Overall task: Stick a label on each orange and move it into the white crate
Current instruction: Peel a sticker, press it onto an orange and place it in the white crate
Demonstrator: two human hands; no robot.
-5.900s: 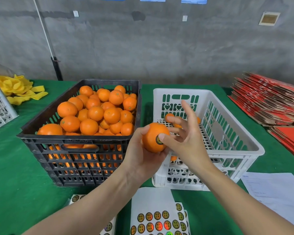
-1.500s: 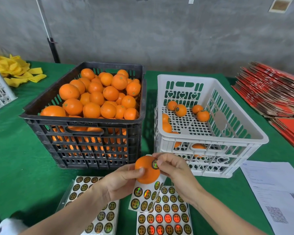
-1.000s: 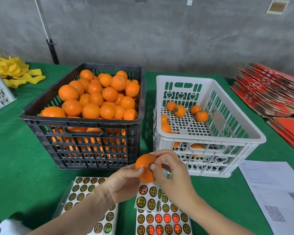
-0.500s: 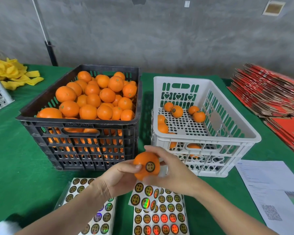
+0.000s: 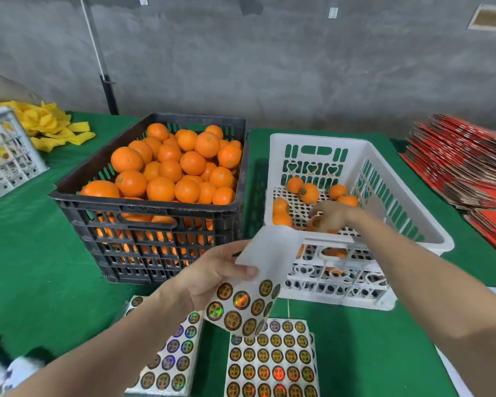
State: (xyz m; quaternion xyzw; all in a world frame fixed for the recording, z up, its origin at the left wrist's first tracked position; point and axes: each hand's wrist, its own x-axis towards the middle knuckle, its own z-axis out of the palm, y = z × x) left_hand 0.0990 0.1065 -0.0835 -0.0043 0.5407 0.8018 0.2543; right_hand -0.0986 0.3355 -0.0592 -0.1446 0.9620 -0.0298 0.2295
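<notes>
My right hand [image 5: 328, 214] reaches down inside the white crate [image 5: 401, 179] and holds a labelled orange [image 5: 314, 224] low over the crate's perforated floor, near its front wall. Several other oranges [image 5: 308, 193] lie in that crate. My left hand [image 5: 212, 275] pinches a curled sheet of round gold labels [image 5: 242, 306] in front of the crates, above the table. The black crate [image 5: 143, 209] to the left is heaped with unlabelled oranges [image 5: 169, 170].
Two more label sheets [image 5: 271, 359] lie flat on the green tablecloth by the near edge. Stacked red cartons [image 5: 464, 167] fill the right side, a printed paper [image 5: 453, 376] lies at the near right. Yellow cloths [image 5: 49, 126] and another white basket [image 5: 3, 150] sit at far left.
The orange went from both hands in front of the crates into the white crate, carried by my right hand. My left hand let go of it and now holds the label sheet up.
</notes>
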